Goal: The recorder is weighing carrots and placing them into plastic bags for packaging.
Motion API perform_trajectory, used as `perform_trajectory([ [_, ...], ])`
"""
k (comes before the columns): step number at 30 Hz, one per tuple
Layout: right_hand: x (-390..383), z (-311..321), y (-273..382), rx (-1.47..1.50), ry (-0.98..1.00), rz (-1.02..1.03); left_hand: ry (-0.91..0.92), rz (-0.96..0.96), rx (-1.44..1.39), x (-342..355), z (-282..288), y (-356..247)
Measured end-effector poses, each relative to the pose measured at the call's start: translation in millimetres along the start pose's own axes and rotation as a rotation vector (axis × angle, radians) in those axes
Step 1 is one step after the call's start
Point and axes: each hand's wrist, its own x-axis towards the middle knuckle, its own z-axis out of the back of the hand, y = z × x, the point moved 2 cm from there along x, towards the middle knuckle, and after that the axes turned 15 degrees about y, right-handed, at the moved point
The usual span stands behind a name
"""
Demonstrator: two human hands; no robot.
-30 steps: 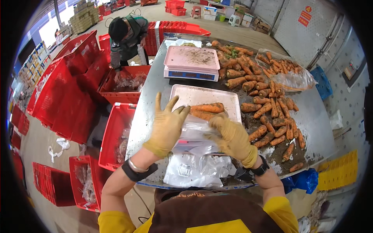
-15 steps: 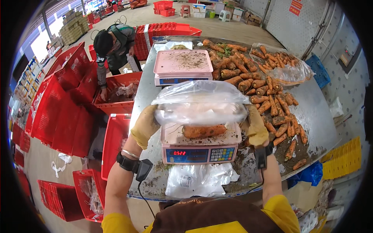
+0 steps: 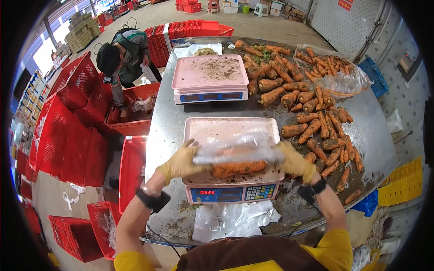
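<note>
In yellowed gloves, both my hands hold a clear plastic bag (image 3: 239, 145) stretched between them, its middle smeared by motion. My left hand (image 3: 181, 161) is closed on the bag's left end, and my right hand (image 3: 294, 161) grips the right end. Orange shows through the film. Just below the bag, a soil-marked carrot (image 3: 237, 170) lies across the pink tray of the near scale (image 3: 266, 128), whose red display is lit. Flat white plastic bags (image 3: 237, 221) lie in front of that scale.
A second pink scale (image 3: 212, 72) stands behind. Loose carrots (image 3: 312, 106) cover the right of the metal table (image 3: 162, 131), beside an opened bag of carrots (image 3: 346, 83). Red crates (image 3: 63, 149) are stacked at the left, where another person (image 3: 122, 58) bends over one.
My hands and the bag have come lower and nearer the carrot; the bag has gone from puffed up to flatter. The far scale's tray and the near scale's back edge now show more.
</note>
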Motion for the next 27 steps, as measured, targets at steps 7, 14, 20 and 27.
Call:
perform_trajectory([
  [7,-3,-23,39,-0.137,-0.411,-0.200,-0.269,0.274,-0.227,-4,-22,-27],
  [14,-60,71,109,0.501,-0.198,-0.316,-0.137,0.319,-0.798,-52,54,-94],
  [20,-115,-11,153,0.980,-0.058,-0.370,0.294,0.291,-0.952,-104,-40,-112],
  [27,-153,-121,121,0.399,-0.222,-0.331,0.046,0.394,-0.143,-125,-131,-101],
])
